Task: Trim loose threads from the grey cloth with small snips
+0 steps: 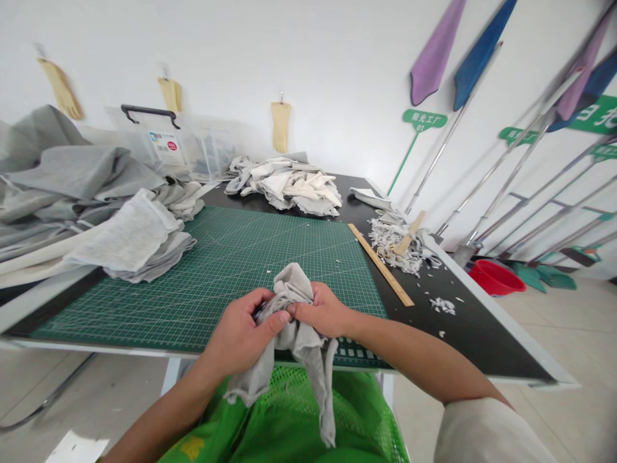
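One head-worn view, facing forward and down (left hand (241, 337) and right hand (321, 310) close below)

Green sign (595, 114) cut off at right edge

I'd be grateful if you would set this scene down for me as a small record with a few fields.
left hand: grips crumpled grey cloth
right hand: grips the same cloth, beside the left hand
beneath the hands: green cutting mat
right of mat: wooden ruler, shredded fabric scraps, black tabletop
far side: cream cloth pile
left of mat: grey cloth stack
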`<state>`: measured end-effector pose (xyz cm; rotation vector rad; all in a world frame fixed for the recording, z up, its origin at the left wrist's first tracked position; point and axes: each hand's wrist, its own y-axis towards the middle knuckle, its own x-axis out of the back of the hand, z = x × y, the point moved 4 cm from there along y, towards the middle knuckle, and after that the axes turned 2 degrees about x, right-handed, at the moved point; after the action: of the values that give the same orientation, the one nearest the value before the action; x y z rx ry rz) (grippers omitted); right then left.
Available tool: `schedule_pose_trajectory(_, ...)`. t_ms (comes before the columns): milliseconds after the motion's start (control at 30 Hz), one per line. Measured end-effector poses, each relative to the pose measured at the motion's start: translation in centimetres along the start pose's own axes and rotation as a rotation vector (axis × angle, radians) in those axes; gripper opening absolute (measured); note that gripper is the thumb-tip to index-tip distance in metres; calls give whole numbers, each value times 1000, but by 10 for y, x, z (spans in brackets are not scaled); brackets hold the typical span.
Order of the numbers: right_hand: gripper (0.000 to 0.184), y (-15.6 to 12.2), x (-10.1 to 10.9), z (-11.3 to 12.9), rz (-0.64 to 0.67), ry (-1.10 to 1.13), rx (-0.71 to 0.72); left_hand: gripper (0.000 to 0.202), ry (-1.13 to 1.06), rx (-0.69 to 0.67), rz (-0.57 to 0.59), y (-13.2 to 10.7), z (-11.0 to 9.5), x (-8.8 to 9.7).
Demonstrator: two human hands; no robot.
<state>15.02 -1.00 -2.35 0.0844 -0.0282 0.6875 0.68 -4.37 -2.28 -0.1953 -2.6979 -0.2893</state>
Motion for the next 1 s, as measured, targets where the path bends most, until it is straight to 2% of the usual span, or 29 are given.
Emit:
schedule_pose_trajectory(167,24,0,-1,-2,-8,63,8,20,-24,13,65,1,-1,-4)
schedule_pose_trajectory(300,22,0,-1,-3,-29,8,-6,17,-24,21,126,3,0,-5)
schedule_pose_trajectory(500,15,-2,-4,-4,0,-36,-11,15,24,35,147,2,-1,-7)
schedule_pose_trajectory(833,12,-3,-3,-4,107,16,-28,18,-286,168,238,-2,4,-12)
schedule_pose_trajectory(1000,19,-4,-2,-5,139,18,-27,19,-361,216,231,-3,4,-12)
